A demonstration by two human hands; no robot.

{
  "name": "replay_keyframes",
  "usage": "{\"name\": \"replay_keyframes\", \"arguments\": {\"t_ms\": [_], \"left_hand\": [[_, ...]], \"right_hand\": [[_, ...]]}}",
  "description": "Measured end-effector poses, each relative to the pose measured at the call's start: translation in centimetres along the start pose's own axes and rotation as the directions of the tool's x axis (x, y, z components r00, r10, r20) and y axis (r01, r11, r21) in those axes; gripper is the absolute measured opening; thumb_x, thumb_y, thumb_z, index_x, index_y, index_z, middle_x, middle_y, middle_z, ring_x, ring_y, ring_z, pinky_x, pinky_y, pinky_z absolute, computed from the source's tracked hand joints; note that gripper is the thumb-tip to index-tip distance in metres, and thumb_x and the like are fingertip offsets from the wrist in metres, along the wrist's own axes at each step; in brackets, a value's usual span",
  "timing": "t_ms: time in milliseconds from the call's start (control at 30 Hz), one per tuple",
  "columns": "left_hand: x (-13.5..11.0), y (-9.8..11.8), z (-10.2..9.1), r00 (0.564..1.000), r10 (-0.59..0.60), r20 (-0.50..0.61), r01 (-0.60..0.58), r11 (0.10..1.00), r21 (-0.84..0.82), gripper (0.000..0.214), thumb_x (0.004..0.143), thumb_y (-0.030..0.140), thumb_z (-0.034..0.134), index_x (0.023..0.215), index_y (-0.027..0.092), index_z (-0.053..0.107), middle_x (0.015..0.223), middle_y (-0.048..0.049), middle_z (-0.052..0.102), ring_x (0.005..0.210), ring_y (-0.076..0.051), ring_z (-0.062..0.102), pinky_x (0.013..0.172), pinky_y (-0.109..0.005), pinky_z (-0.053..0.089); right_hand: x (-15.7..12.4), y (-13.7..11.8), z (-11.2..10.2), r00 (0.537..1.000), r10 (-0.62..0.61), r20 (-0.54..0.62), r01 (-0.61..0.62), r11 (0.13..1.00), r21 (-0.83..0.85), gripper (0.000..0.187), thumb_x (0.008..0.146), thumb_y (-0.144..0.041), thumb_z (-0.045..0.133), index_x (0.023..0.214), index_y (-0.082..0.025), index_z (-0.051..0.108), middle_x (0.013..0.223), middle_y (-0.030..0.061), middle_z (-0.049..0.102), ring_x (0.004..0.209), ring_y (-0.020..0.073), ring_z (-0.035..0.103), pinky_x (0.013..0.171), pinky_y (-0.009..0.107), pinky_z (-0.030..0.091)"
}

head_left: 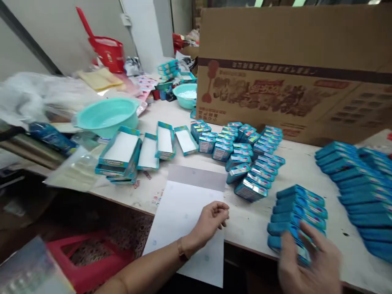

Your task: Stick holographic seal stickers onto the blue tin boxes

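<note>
My left hand (212,222) hovers over a white sheet (196,204) with a grey band across its far end, which overhangs the table's front edge. Its fingers are curled in and nothing shows in them. My right hand (310,261), smeared by motion, is at the near end of a row of small blue boxes (300,208). Thumb and forefinger are apart there, over the nearest box; whether they touch it is unclear. Further back, more blue boxes (251,185) stand in tight rows beyond the sheet.
Open blue trays (121,147) with white insides sit left of the boxes. Behind them are a turquoise basin (107,116) and a smaller bowl (186,96). A large cardboard carton (290,73) walls the back. Long rows of blue packs (361,192) line the right. A red stool (92,261) stands below.
</note>
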State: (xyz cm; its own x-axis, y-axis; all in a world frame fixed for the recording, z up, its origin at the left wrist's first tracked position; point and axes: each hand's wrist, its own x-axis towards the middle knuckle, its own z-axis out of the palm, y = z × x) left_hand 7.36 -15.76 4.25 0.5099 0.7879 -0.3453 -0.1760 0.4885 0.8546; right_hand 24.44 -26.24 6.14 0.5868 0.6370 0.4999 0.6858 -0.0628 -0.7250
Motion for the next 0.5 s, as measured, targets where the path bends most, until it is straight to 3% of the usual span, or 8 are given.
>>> {"name": "replay_keyframes", "arguments": {"t_ms": [33,100,167,233,300,367,433,500], "left_hand": [[-0.1,0.5,-1.9,0.998,-0.006,-0.069,0.004,0.999,-0.033,0.039,0.074,0.046,0.078,0.095,0.016,0.065,0.076,-0.0003,0.062,0.059,-0.010,0.054,0.056,-0.023,0.037],[-0.1,1.1,-4.9,0.988,-0.057,-0.146,0.036,0.990,-0.138,0.046,0.072,0.049,0.081,0.100,0.016,0.064,0.083,-0.0033,0.066,0.066,-0.012,0.059,0.060,-0.024,0.041],[0.2,1.2,-6.8,0.986,-0.111,-0.122,0.076,0.962,-0.264,0.056,0.069,0.052,0.084,0.106,0.016,0.062,0.095,-0.0077,0.069,0.077,-0.016,0.065,0.068,-0.027,0.047],[0.5,0.8,-7.7,0.991,-0.120,-0.055,0.093,0.930,-0.356,0.066,0.065,0.055,0.087,0.112,0.017,0.060,0.108,-0.0118,0.070,0.091,-0.021,0.068,0.078,-0.030,0.050],[0.5,0.4,-8.1,0.996,-0.090,0.009,0.087,0.916,-0.393,0.074,0.060,0.059,0.088,0.115,0.018,0.061,0.115,-0.0136,0.069,0.101,-0.024,0.068,0.083,-0.033,0.050],[0.2,0.1,-8.2,0.997,-0.047,0.064,0.069,0.910,-0.409,0.076,0.060,0.064,0.086,0.116,0.016,0.065,0.120,-0.0154,0.069,0.112,-0.028,0.065,0.092,-0.037,0.050],[0.0,-0.3,-8.4,0.994,-0.026,0.104,0.068,0.906,-0.418,0.073,0.061,0.066,0.084,0.111,0.014,0.070,0.124,-0.0170,0.069,0.124,-0.033,0.059,0.104,-0.044,0.045],[-0.3,-0.8,-8.6,0.992,-0.048,0.115,0.090,0.913,-0.399,0.066,0.061,0.061,0.087,0.105,0.014,0.074,0.125,-0.0158,0.069,0.131,-0.035,0.053,0.114,-0.047,0.037]], "right_hand": [[0.8,-1.6,2.6,0.992,-0.114,0.055,0.115,0.993,-0.010,0.050,0.090,-0.036,0.060,0.137,-0.023,0.052,0.127,0.0168,0.060,0.120,0.0385,0.052,0.101,0.061,0.041],[3.0,-4.6,8.3,0.915,-0.326,0.239,0.336,0.942,-0.001,0.046,0.093,-0.032,0.053,0.138,-0.023,0.052,0.129,0.0154,0.061,0.122,0.0358,0.052,0.105,0.060,0.039],[5.5,-6.5,13.5,0.848,-0.387,0.362,0.430,0.902,-0.042,0.049,0.092,-0.023,0.048,0.140,-0.015,0.051,0.137,0.0190,0.057,0.130,0.0365,0.046,0.109,0.059,0.037],[6.9,-7.0,16.5,0.801,-0.366,0.474,0.481,0.865,-0.144,0.041,0.087,-0.011,0.045,0.123,-0.012,0.063,0.117,0.0198,0.067,0.119,0.0355,0.055,0.109,0.060,0.036],[6.2,-6.7,16.9,0.740,-0.362,0.567,0.552,0.808,-0.205,0.034,0.085,-0.006,0.043,0.101,-0.017,0.071,0.091,0.0140,0.070,0.096,0.0304,0.061,0.109,0.060,0.034],[3.6,-6.2,15.2,0.677,-0.409,0.613,0.628,0.754,-0.191,0.031,0.087,-0.006,0.043,0.090,-0.021,0.071,0.082,0.0085,0.067,0.083,0.0250,0.060,0.111,0.060,0.031],[0.3,-5.7,12.5,0.639,-0.467,0.611,0.670,0.729,-0.143,0.033,0.090,-0.007,0.042,0.095,-0.023,0.070,0.087,0.0066,0.068,0.083,0.0228,0.059,0.112,0.058,0.029],[-2.4,-5.2,10.1,0.631,-0.481,0.608,0.661,0.744,-0.098,0.034,0.092,-0.008,0.042,0.104,-0.025,0.069,0.092,0.0058,0.068,0.088,0.0228,0.060,0.111,0.057,0.030]]}}
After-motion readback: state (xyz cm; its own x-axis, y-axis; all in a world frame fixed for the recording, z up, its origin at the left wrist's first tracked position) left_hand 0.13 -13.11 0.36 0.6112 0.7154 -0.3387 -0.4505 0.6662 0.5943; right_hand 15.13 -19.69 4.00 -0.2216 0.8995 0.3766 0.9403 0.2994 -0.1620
